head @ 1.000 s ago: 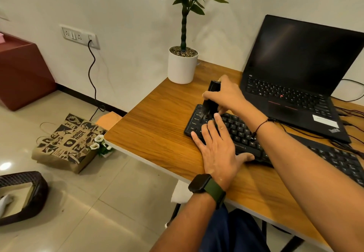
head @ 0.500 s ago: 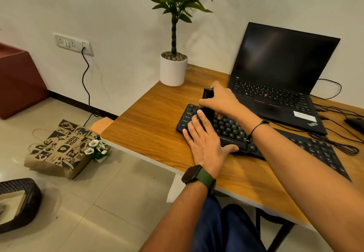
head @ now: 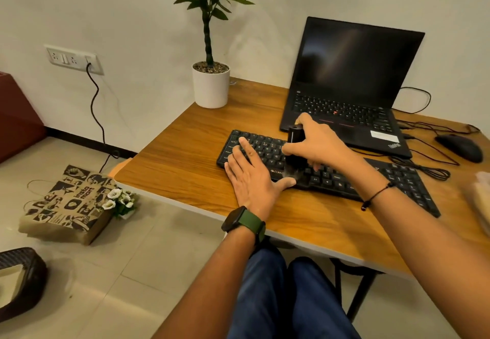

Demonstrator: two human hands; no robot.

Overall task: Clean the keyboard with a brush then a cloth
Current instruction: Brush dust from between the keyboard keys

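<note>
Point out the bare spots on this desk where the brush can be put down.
Bare wood lies left of the keyboard, between it, the plant pot and the desk edge. A strip runs along the near edge. By the laptop and mouse, cables crowd it.

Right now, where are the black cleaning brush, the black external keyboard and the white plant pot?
black cleaning brush (head: 295, 137), head view, upper handle.
black external keyboard (head: 267, 148), head view, keys left of the brush.
white plant pot (head: 210, 89), head view, front wall.
</note>
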